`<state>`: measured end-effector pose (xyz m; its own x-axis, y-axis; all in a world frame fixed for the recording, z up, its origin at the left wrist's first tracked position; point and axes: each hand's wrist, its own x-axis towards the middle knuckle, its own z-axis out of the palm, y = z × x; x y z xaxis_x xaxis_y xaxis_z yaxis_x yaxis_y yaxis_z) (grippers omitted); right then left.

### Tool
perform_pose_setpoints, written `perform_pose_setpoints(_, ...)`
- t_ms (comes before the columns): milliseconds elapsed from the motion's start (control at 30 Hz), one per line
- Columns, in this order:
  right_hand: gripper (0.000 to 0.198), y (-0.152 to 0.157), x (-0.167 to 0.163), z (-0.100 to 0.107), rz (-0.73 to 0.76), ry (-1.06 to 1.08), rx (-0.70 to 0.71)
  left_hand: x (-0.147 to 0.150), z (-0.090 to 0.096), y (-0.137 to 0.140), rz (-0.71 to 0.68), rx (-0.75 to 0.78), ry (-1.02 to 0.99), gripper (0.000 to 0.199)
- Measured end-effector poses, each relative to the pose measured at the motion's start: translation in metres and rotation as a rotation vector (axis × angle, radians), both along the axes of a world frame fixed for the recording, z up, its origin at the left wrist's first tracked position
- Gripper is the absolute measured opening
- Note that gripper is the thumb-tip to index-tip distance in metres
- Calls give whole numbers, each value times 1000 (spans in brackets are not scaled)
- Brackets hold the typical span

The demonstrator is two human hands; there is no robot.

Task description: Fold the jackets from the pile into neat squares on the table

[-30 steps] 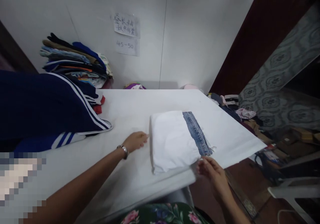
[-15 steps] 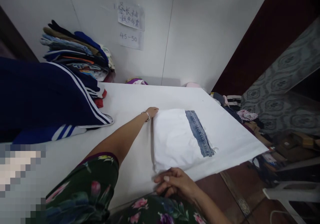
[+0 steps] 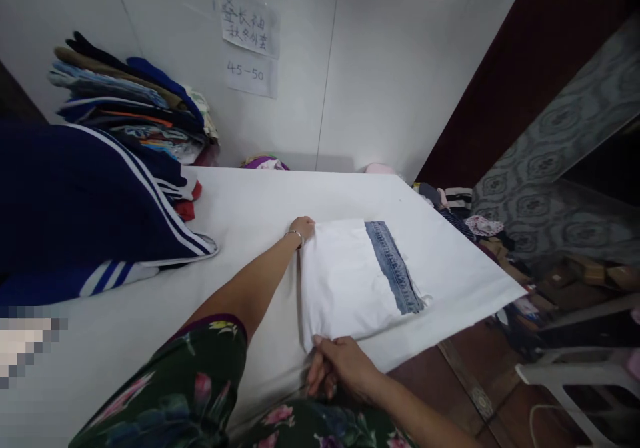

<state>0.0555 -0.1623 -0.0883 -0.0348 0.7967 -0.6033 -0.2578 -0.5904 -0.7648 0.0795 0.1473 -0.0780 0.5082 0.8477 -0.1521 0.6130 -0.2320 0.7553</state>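
Where white cloth (image 3: pixel 343 278) is folded, its far corner is gripped by the left hand (image 3: pixel 303 227). Another, nearer, is pinched by the right hand (image 3: pixel 345 366).

"What's lying on the white table (image 3: pixel 465 281)?"

"A white garment (image 3: pixel 343 278), folded into 1 flat, roughly rectangular bundle."

"White all over?"

"No, 1 strip of blue denim (image 3: pixel 395 268) shows along its right side, slanting from the far edge down to the near edge. Pale loose threads (image 3: pixel 426 299) stick out by its near end."

"Is the cloth smooth?"

"Mostly, with soft creases towards the near left corner."

"Where on the table?"

"Close to the near edge, lying flat."
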Motion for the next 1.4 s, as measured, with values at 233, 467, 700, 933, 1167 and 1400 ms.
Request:
perform_pose_setpoints(233, 49, -35, 25, 27, 131, -38, 243, -9, 14, -5, -29, 140, -52, 32)
perform_pose_setpoints(467, 43, 12, 97, 85, -106, -988, 742, 11, 32, -81, -334, 420, 23, 61)
perform_pose_setpoints(700, 65, 53, 170, 25, 108, -1699, 166, 23, 15, -116, -562, 472, 366, 79)
perform_pose_setpoints(933, 69, 52, 173, 33, 150, -1612, 96, 23, 13, -115, -561, 491, 364, 78)
perform_pose_setpoints(1167, 65, 109, 164, 73, 191, -1722, 383, 23, 12, -117, -569, 505, 363, 78)
perform_pose_setpoints(1400, 62, 130, 199, 28, 255, -1599, 125, 22, 8, -117, -557, 521, 372, 81)
